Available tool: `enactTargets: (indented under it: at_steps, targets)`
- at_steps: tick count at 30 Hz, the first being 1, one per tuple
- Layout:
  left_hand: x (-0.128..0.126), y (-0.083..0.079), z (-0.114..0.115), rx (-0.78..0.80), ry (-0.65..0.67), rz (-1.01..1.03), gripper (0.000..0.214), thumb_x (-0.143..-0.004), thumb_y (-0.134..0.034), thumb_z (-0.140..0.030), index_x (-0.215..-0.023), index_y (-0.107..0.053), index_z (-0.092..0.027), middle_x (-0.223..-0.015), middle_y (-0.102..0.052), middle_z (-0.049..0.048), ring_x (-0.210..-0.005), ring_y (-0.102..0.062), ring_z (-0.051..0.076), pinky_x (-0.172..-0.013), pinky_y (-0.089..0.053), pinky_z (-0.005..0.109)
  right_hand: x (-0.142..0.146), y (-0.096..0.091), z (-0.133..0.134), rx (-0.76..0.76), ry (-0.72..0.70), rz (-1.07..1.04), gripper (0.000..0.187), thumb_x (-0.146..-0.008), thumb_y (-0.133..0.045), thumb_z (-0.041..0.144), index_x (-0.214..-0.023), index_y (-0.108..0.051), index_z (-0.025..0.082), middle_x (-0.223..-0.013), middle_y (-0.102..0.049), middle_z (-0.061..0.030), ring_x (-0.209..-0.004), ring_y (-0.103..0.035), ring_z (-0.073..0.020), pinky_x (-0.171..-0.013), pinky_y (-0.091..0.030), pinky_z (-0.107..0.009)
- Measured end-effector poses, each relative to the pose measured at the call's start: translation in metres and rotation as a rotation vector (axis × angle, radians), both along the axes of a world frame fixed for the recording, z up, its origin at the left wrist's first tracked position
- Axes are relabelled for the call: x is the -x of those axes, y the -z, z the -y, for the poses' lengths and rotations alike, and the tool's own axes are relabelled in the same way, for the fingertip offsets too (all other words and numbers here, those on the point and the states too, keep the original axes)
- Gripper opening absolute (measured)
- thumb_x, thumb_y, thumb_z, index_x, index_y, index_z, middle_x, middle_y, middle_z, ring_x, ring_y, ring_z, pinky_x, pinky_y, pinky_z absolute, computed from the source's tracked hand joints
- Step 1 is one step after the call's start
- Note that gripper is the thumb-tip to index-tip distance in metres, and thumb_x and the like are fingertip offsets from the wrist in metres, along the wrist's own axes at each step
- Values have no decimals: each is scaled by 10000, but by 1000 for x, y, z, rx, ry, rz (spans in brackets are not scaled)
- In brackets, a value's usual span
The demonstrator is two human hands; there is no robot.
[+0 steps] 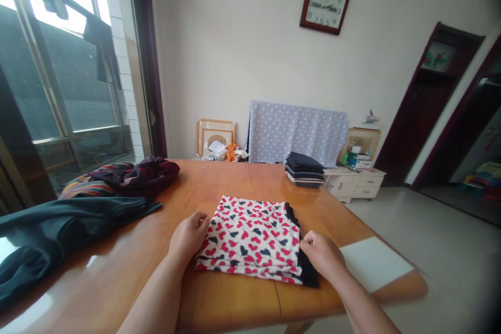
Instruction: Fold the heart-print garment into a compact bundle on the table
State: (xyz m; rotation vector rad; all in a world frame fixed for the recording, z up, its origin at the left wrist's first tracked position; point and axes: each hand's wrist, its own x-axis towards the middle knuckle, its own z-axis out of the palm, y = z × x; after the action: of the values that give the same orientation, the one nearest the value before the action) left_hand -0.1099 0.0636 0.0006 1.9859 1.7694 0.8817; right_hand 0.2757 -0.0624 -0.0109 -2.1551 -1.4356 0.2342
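Observation:
A folded white garment (250, 235) with red and dark hearts lies flat on the wooden table (230, 302) in front of me; its exact kind is not clear. Black cloth (307, 269) shows along its right side. At the garment's left edge, my left hand (190, 235) is closed, fingers curled on the fabric. My right hand (323, 253) pinches the right edge, where the print meets the black cloth. The fingertips of both hands are partly hidden.
Dark green clothing (70, 224) and a striped and maroon heap (129, 177) lie on the left. A stack of folded dark clothes (304, 169) stands at the far right edge. A white sheet (378, 263) covers the near right corner. Beyond is a low white cabinet (356, 185).

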Motion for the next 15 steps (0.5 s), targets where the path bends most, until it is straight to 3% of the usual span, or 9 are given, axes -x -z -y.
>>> enactTargets:
  at_steps: [5, 8, 11, 15]
  targets:
    - [-8, -10, 8, 22, 73, -24, 334, -917, -484, -499, -995, -698, -255, -925, -755, 32, -834, -677, 209, -637, -392, 248, -16, 8, 7, -44, -47, 8, 182, -832, -580, 364, -697, -611, 246, -726, -686, -8, -674, -605, -188, -584, -344, -289]
    - [-11, -14, 11, 18, 90, -8, 341, -913, -493, -501, -1025, -700, -254, -902, -752, 24, -800, -671, 197, -624, -386, 245, -15, 7, 15, -198, -123, -20, 159, -858, -555, 352, -915, -662, 249, -929, -711, -35, -831, -654, -210, -700, -460, -307]
    - [-14, -14, 14, -23, 155, 17, 312, -908, -502, -478, -997, -695, -249, -879, -741, 12, -782, -660, 180, -641, -399, 238, -8, -4, 29, -323, -276, -2, 231, -884, -542, 325, -1065, -667, 255, -1117, -688, -60, -1041, -640, -231, -898, -493, -351]
    - [-23, -13, 21, -96, 293, 29, 295, -918, -501, -483, -921, -662, -236, -857, -712, 5, -769, -631, 169, -670, -416, 235, 1, -20, 55, -253, -504, 29, 237, -858, -616, 304, -1079, -697, 290, -1234, -665, -46, -1175, -591, -246, -1022, -461, -380]
